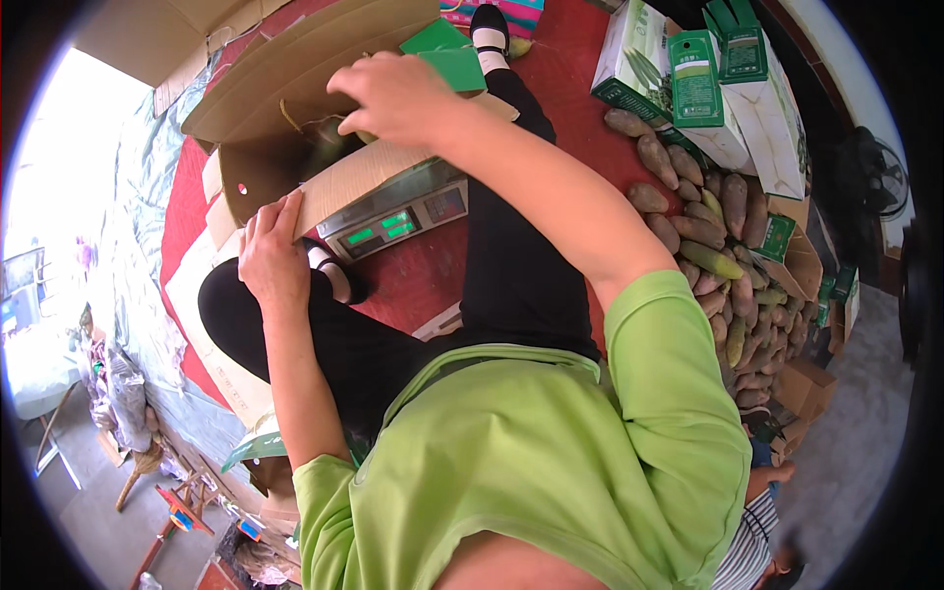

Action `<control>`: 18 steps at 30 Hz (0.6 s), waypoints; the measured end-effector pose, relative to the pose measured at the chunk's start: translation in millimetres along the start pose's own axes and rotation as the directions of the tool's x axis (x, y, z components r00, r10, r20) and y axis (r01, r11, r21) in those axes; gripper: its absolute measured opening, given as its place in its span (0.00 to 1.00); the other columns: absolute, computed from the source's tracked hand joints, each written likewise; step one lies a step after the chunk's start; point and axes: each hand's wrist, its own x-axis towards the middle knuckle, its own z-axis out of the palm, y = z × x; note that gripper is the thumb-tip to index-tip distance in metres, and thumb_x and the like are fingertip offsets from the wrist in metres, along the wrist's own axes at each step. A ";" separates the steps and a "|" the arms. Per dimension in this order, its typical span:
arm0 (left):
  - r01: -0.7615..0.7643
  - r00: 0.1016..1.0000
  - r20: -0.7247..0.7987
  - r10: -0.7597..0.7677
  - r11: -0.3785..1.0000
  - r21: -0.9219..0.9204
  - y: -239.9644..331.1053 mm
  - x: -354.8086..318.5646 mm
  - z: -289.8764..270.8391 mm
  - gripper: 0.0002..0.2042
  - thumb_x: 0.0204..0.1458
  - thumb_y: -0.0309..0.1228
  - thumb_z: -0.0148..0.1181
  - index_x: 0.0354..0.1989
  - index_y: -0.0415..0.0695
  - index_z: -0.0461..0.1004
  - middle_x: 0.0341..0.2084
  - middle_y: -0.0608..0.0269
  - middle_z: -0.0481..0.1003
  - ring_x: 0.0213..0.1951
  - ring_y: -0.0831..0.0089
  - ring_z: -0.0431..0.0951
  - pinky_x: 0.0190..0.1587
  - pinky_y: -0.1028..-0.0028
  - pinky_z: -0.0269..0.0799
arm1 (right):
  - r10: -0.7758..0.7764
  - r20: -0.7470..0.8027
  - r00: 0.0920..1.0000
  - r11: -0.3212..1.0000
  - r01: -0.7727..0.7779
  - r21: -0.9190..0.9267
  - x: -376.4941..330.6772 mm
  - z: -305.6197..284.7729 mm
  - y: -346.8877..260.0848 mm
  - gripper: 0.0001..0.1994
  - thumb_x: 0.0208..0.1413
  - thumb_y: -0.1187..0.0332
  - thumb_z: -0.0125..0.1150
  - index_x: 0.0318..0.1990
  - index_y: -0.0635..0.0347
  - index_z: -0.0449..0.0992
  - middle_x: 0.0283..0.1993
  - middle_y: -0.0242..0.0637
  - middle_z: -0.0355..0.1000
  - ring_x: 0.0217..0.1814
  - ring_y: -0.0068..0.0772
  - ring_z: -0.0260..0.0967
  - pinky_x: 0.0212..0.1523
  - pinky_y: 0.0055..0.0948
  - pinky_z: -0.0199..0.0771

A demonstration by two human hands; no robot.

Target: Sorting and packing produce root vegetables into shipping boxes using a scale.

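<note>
An open brown cardboard box (280, 187) rests on a digital scale (398, 228) with green lit displays, between my legs. My left hand (274, 254) is closed over the near left corner of the box's folded-out flap (344, 189). Above the box's right side hovers my right hand (398, 98), its thumb and fingers apart, with nothing visible between them. Inside the box a blurred dark green, rounded thing (331, 145) shows below the right fingers. A green carton flap (447, 59) stands just behind the right hand, partly covered by it.
Several long brownish and greenish tubers (708, 231) lie heaped on the red floor covering (556, 108) to my right. White and green cartons (703, 93) stand beyond them. A black fan (875, 172) is at the far right. Another person's striped clothing (747, 541) shows at lower right.
</note>
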 end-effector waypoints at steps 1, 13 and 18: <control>0.001 1.000 0.005 -0.001 1.000 -0.001 -0.2 0.1 0.4 0.22 0.43 0.19 0.57 0.47 0.55 0.78 0.39 0.72 0.76 0.44 0.68 0.76 0.49 0.68 0.71 | -0.006 -0.119 0.993 0.986 0.026 0.163 -8.7 -2.8 8.5 0.20 0.47 0.59 0.67 0.46 0.58 0.75 0.41 0.40 0.75 0.43 0.43 0.72 0.45 0.37 0.71; 0.064 0.998 0.019 -0.063 0.998 -0.016 -6.2 -2.6 7.9 0.25 0.43 0.18 0.53 0.49 0.58 0.78 0.42 0.72 0.77 0.45 0.65 0.76 0.49 0.66 0.72 | 0.840 0.245 0.485 0.530 -0.830 -0.175 -370.7 5.9 126.6 0.17 0.50 0.59 0.66 0.45 0.59 0.76 0.44 0.49 0.76 0.48 0.52 0.73 0.47 0.45 0.72; 0.082 0.996 0.018 -0.082 0.996 0.025 -1.3 -2.8 -0.9 0.24 0.45 0.18 0.53 0.50 0.57 0.78 0.42 0.71 0.77 0.47 0.64 0.76 0.49 0.65 0.71 | 0.734 0.665 0.140 0.500 -0.774 -0.388 -512.8 82.1 53.3 0.16 0.51 0.58 0.58 0.41 0.60 0.80 0.43 0.53 0.76 0.49 0.54 0.74 0.50 0.46 0.73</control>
